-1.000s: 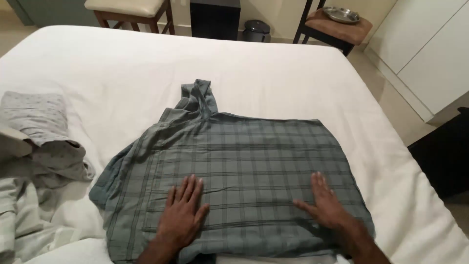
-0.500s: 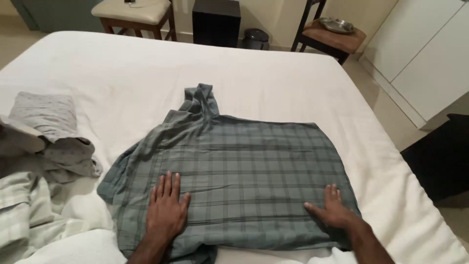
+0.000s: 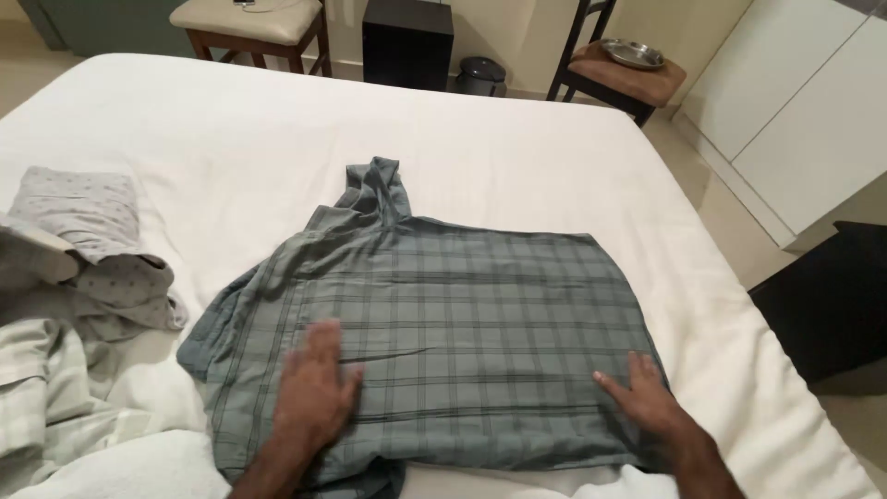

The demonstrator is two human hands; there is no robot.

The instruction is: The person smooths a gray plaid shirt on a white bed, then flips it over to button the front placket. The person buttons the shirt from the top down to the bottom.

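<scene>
Both of my hands lie flat on the grey-green plaid shirt, palms down, holding nothing. My left hand rests on the near left part of the cloth, its fingers loosely spread and a little blurred. My right hand presses on the near right edge, fingers apart and pointing away from me, with the thumb stretched out toward the left.

That shirt lies folded into a wide, rough rectangle on the white bed, close to the near edge. Its left side bunches into soft folds, and one narrow piece of it sticks out at the far side, crumpled and pointing away from me. I cannot tell whether that piece is the collar or a sleeve.

To my left, apart from the shirt, a heap of other clothes sits on the bed: a pale checked garment nearest me, and a light grey dotted garment beyond it, partly folded and partly rumpled.

Past the far edge of the bed, a cushioned wooden stool stands at the left, a black box-shaped cabinet next to it, and a small dark round bin just beside that. Further right, a dark chair with a brown seat carries a metal bowl. White cupboard doors run along the right wall, and a black object stands on the floor beside the bed.
</scene>
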